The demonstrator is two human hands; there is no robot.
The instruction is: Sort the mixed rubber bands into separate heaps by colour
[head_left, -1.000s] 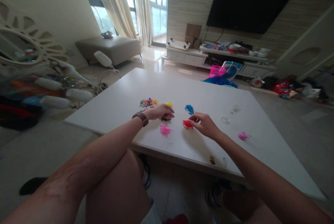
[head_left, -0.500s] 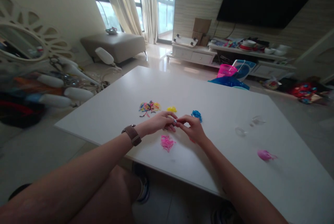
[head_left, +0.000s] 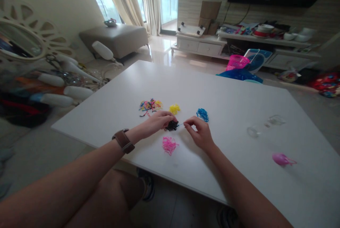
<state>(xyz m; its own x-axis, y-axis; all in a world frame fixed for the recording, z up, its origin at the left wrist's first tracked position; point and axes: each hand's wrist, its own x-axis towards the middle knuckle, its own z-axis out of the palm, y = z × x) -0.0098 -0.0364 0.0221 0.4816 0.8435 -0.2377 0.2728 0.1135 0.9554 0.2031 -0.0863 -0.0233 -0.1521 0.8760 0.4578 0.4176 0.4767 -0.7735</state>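
Note:
My right hand [head_left: 198, 130] pinches a thin light-blue rubber band [head_left: 181, 124] between thumb and fingertip. That band points left toward a pile of small black bands [head_left: 172, 125]. Over the pile's left edge lies my left hand [head_left: 159, 121], its fingers closed together and their tips partly hidden; what they hold I cannot make out. Pink bands [head_left: 169, 145] are heaped nearer to me. Beyond my hands lie a yellow heap [head_left: 174, 109], a blue heap [head_left: 202, 114] and a mixed-colour heap [head_left: 150, 106].
All of this is on a white table [head_left: 186, 83]. At its right side are a clear glass-like container [head_left: 253, 131], lying on its side, and a pink pouch-like item [head_left: 281, 159] with a strap. A pink basket [head_left: 237, 62] stands past the far edge.
My hands were together at the fingertips and have drawn apart, the right one moving right with the light-blue band. The black pile now shows between them. The view has shifted slightly.

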